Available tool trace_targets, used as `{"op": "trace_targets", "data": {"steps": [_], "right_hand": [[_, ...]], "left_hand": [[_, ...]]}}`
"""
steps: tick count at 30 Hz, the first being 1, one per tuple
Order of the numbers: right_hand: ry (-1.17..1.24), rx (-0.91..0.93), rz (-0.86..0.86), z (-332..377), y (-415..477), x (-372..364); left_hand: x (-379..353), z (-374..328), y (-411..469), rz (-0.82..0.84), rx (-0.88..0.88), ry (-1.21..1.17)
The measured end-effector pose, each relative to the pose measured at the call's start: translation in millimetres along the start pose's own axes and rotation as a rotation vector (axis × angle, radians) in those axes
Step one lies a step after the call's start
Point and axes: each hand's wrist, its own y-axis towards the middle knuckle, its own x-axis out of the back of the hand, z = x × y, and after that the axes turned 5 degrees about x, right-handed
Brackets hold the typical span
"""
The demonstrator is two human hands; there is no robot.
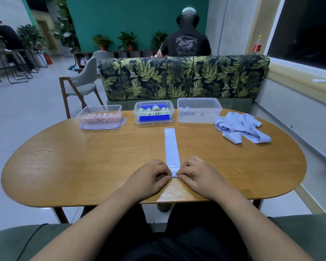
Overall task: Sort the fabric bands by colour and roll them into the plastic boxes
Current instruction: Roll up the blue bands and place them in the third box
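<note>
Head view: pink rolls (pixel 102 117) inside left box (pixel 81 121).

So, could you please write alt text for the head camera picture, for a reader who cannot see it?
The left hand and right hand pinch the near end of a flat lilac band on a wooden table. Beyond stand boxes of pink rolls, green rolls and lilac rolls, with a pile of loose lilac bands at the right.

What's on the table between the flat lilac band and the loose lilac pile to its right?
Nothing: in the head view that stretch of the table is bare wood from the flat lilac band to the loose pile.
</note>
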Motion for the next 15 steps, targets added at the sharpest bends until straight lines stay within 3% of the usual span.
{"op": "trace_targets", "data": {"steps": [11, 15], "right_hand": [[-0.200, -0.060, -0.035, 3.1, -2.2, -3.3], [-0.199, -0.005, -0.022, 5.9, -2.3, -1.3]], "left_hand": [[-5.6, -3.9, -5.2, -0.083, 0.025, 0.163], [-6.9, -3.7, -4.8, -0.078, 0.031, 0.203]]}}
